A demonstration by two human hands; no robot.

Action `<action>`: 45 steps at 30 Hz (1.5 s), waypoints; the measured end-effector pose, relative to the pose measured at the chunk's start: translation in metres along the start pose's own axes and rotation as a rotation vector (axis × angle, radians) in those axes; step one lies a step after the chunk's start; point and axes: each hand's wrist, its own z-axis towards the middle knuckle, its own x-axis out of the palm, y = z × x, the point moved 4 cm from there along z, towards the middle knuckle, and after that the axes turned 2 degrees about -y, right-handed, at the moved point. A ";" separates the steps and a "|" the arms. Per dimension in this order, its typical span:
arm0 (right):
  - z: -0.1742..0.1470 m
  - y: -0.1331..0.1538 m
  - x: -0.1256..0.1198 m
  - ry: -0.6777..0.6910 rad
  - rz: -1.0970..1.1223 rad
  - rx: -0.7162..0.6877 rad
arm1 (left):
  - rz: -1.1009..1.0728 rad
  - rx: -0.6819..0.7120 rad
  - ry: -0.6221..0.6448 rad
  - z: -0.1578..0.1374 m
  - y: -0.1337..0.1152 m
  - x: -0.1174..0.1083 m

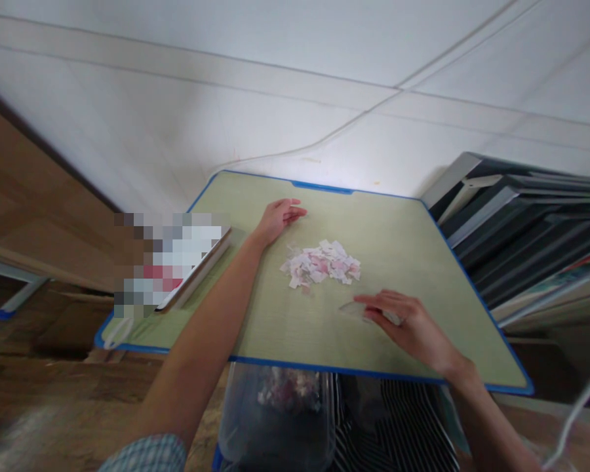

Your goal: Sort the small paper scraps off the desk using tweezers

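A loose pile of torn paper scraps (324, 262), white with some pink, lies near the middle of the pale green tabletop (398, 242). My left hand (279, 217) is just beyond the pile to the left, its fingers loosely curved and apart, holding nothing that shows. Nearer the front, to the right of the pile, my right hand (406, 321) pinches a thin see-through piece (350, 309) between thumb and fingers. That piece looks like clear plastic, its edge touching or close above the table; its exact kind cannot be made out.
A white-topped device (196, 252), partly blurred out, sits at the table's left. Below the front edge, a clear plastic bin (278, 432) holds more scraps, resting by dark striped cloth (398, 426). Dark flat panels (531, 210) lean at the right; a cardboard box (39, 190) stands left.
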 end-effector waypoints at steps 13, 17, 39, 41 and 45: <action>0.058 0.024 0.024 0.058 -0.180 -0.344 | -0.056 -0.012 0.018 0.000 0.000 0.002; 0.059 0.020 0.028 0.071 -0.125 -0.406 | -0.058 -0.016 0.013 0.001 0.002 0.002; 0.050 0.016 0.027 0.124 -0.122 -0.321 | -0.050 -0.009 0.012 0.002 0.002 0.002; 0.051 0.017 0.027 0.131 -0.130 -0.318 | -0.051 -0.014 0.010 0.002 0.002 0.001; 0.050 0.021 0.022 0.166 -0.138 -0.331 | -0.048 -0.022 0.006 0.002 0.001 0.001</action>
